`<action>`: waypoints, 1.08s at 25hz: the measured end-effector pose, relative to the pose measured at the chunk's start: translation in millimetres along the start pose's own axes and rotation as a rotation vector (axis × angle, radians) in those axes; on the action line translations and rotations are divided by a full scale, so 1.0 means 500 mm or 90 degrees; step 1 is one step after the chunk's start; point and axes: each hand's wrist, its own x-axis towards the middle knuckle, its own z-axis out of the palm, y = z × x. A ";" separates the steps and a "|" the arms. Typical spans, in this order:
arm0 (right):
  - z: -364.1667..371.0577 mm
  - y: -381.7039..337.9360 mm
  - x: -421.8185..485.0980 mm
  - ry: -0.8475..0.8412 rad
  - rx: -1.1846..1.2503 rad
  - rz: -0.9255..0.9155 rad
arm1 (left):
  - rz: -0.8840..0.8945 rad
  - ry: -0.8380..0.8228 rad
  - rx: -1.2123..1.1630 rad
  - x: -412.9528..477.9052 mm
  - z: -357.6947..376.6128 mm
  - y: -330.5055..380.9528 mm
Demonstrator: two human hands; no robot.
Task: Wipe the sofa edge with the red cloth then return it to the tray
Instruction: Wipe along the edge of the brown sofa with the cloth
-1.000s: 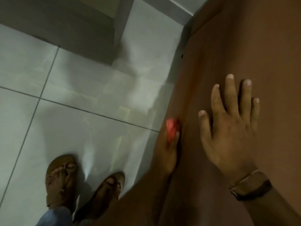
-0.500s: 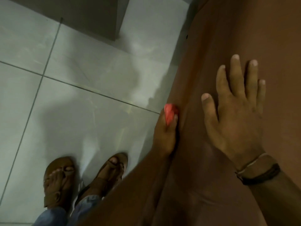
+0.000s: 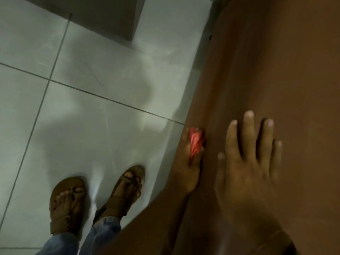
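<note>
A brown sofa (image 3: 276,61) fills the right side of the head view, its long edge running from top to bottom. My left hand (image 3: 187,168) grips a small bunched red cloth (image 3: 196,143) and presses it against that edge. My right hand (image 3: 250,162) lies flat on the sofa's top surface just right of the cloth, fingers spread, holding nothing. No tray is in view.
Pale grey floor tiles (image 3: 82,116) cover the left half. My two sandalled feet (image 3: 95,196) stand close to the sofa's side. A dark grey block or wall base (image 3: 103,15) sits at the top left.
The view has shifted, and both hands sit lower in the frame than before. The red cloth stays pressed on the sofa edge in my left hand; my feet have shifted.
</note>
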 end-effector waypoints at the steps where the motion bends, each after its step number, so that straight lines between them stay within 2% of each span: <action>1: 0.006 -0.006 -0.025 -0.005 -0.013 0.010 | -0.001 -0.011 0.027 -0.012 -0.005 -0.023; 6: 0.023 -0.016 -0.035 -0.011 -0.015 0.020 | -0.022 0.048 -0.005 0.087 0.006 0.005; 12: 0.024 -0.004 -0.052 -0.001 0.019 0.003 | -0.248 0.088 -0.123 -0.183 -0.044 -0.098; 14: 0.028 -0.004 -0.059 0.003 0.013 -0.005 | -0.183 0.077 -0.102 -0.167 -0.032 -0.062; 16: 0.030 -0.002 -0.059 0.003 0.007 -0.006 | -0.103 0.078 -0.066 -0.078 0.000 -0.027; 19: 0.033 -0.002 -0.057 0.015 0.018 -0.011 | -0.134 0.099 -0.039 0.008 -0.010 -0.040; 21: 0.038 -0.009 -0.081 0.016 0.038 -0.017 | -0.163 0.115 -0.066 -0.056 -0.028 -0.082; 24: 0.042 -0.021 -0.157 -0.001 0.023 -0.001 | -0.115 0.061 -0.056 -0.181 -0.025 -0.091; 27: 0.052 -0.037 -0.191 -0.006 0.006 -0.017 | -0.048 0.052 -0.027 -0.133 -0.023 -0.090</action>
